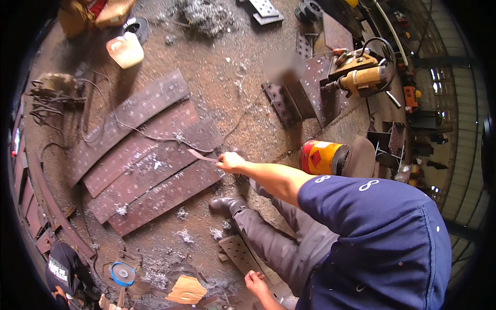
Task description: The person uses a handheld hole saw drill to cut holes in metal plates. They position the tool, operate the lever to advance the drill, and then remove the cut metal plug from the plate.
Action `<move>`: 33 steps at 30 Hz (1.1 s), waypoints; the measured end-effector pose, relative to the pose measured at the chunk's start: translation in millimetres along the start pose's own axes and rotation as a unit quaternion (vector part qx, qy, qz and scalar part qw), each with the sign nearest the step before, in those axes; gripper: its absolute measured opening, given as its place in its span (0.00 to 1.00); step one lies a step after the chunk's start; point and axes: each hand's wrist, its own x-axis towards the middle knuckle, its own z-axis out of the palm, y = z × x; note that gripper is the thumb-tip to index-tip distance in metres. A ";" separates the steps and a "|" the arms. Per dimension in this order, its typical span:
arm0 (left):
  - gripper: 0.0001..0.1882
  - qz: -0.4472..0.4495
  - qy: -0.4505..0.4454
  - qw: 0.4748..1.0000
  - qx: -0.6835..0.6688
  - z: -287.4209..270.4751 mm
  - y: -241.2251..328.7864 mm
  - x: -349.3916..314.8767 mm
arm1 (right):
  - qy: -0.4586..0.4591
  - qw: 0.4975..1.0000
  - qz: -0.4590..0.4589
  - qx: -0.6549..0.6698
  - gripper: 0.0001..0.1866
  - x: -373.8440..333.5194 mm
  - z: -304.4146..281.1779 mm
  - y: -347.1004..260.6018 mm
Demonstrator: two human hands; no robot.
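Observation:
My right hand (231,162) reaches out to the left over the plates, its fingers closed on a thin, flat, brownish strip (203,155). The strip's free end points up and left over the edge of several dark steel plates (150,165), which lie side by side on the ground with drilled holes and metal shavings on them. Lower down, my left hand (254,282) has its fingers curled together; whatever they hold, if anything, cannot be made out. Near it a narrow drilled steel plate (242,254) lies beside my legs. A dark cable (155,137) runs across the plates.
A yellow drilling machine (361,78) stands on steelwork at upper right, above a yellow-and-red drum (323,157). A pale plastic container (125,50) and a shavings heap (206,18) lie farther off. At lower left are a person (67,268), a blue-rimmed disc (122,274) and a tan piece (187,290).

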 end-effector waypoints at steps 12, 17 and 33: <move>0.14 -0.101 0.001 0.992 -0.069 81.1 24.5 -16.3 | 0.145 0.964 0.214 0.064 0.18 177.9 21.9 -0.4; 0.14 -0.074 0.015 0.994 -0.079 71.6 39.2 -4.8 | 0.376 0.907 0.177 0.061 0.21 207.0 -137.1 13.7; 0.13 0.033 -0.038 0.997 -0.064 69.6 95.9 24.8 | -0.026 0.709 0.291 0.642 0.09 27.0 14.1 65.2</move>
